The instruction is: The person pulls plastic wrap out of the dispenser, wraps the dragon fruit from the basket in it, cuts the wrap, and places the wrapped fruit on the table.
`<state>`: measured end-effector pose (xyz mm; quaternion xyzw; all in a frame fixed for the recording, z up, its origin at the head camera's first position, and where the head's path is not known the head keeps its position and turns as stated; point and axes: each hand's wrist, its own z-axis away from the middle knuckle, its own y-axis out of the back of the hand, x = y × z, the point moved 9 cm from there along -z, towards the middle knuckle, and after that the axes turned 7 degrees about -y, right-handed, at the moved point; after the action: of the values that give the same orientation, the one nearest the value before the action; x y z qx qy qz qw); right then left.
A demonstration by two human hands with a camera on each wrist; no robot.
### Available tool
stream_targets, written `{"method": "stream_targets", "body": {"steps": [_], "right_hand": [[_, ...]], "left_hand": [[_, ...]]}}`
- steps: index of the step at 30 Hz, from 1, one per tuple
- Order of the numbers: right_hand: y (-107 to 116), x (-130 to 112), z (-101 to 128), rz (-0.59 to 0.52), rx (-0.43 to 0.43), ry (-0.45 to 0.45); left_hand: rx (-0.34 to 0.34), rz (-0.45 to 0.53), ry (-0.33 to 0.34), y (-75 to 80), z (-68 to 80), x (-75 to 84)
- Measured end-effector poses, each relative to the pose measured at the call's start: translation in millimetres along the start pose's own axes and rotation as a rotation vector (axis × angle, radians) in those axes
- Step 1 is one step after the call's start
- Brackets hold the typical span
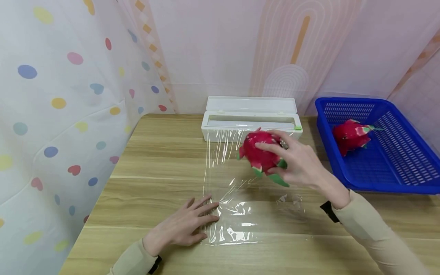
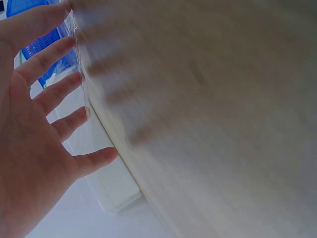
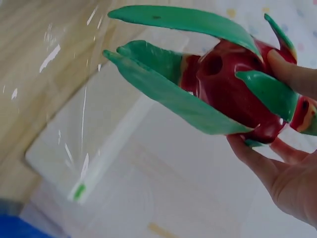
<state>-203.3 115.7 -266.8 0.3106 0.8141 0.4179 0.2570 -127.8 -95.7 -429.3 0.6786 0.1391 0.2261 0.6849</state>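
Wooden table, pink walls. Mid-frame, my right hand curls round dragon fruit, held over clear wrap. I think toy: light, stiff, smooth; grab round body. Leaf tips point lower right. Left hand flat, fingers straight, pressing wrap edge.

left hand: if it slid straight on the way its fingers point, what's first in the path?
Left hand lies flat, fingertips at the cling film edge. Straight on it would probably cross the film first; nothing else is near.
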Motion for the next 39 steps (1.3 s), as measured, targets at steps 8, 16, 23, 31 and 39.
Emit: {"method": "stream_targets", "body": {"steps": [8, 16, 23, 31, 39], "right_hand": [[-42, -21, 3, -0.061, -0.197, 0.094], [-74, -26, 11, -0.08, -0.383, 0.053], [-83, -32, 12, -0.051, -0.386, 0.107], [-101, -33, 13, -0.103, -0.521, 0.054], [-107, -32, 17, -0.158, -0.577, 0.019]], "left_hand": [[-0.018, 0.007, 0.008, 0.5, -0.1, 0.1], [-0.014, 0.007, 0.007, 0.5, -0.2, 0.3], [-0.01, 0.027, 0.004, 1.3, -0.1, 0.6], [-0.042, 0.086, 0.016, -0.2, 2.0, -2.2], [-0.051, 0.095, 0.02, -1.7, 2.9, -2.8]]}}
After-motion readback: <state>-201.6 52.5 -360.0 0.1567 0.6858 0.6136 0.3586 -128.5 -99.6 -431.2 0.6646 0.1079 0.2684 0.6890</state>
